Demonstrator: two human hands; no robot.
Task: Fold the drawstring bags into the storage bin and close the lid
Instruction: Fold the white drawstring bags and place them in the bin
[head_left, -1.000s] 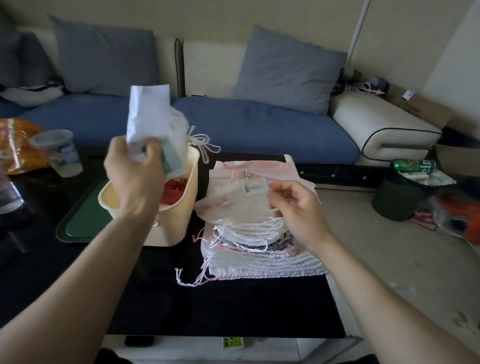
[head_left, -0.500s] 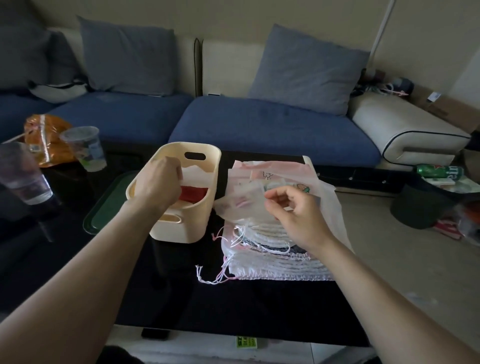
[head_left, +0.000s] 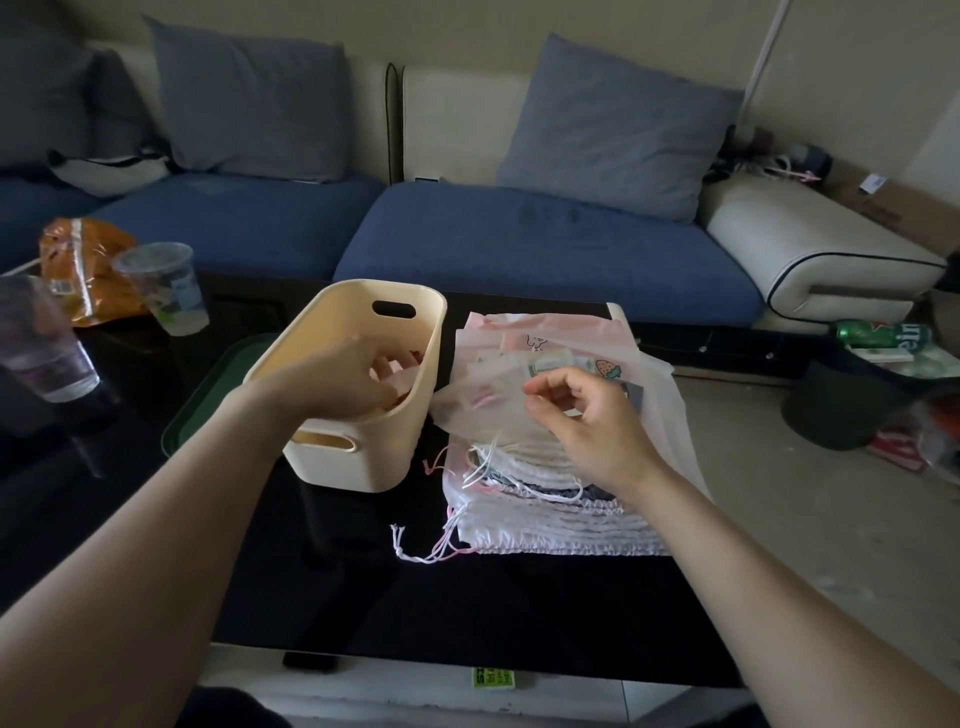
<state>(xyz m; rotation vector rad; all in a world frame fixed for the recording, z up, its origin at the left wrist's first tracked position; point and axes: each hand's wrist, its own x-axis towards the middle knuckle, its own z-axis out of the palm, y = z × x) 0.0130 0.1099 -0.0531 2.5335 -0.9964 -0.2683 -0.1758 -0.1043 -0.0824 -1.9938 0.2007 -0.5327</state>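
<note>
A cream storage bin (head_left: 363, 457) with slot handles stands on the black table. My left hand (head_left: 332, 384) reaches down into it, fingers curled around a folded pale pink drawstring bag (head_left: 397, 366); something red shows beneath. Right of the bin lies a stack of white and pink drawstring bags (head_left: 561, 519), cords trailing toward me. My right hand (head_left: 587, 415) rests over the stack, thumb and forefinger pinching the top translucent bag (head_left: 478, 402), whose left edge is lifted. A dark green lid (head_left: 202, 400) lies flat partly under the bin's left side.
Two clear plastic cups (head_left: 166, 291) (head_left: 41, 343) and an orange snack bag (head_left: 83, 260) sit at the table's left. A blue sofa (head_left: 545, 249) runs behind the table. A dark waste bin (head_left: 841, 410) with a green can (head_left: 883, 335) stands on the floor at right.
My left hand came down from holding the folded bag in the air and went into the bin with it. My right hand stayed on the top of the stack.
</note>
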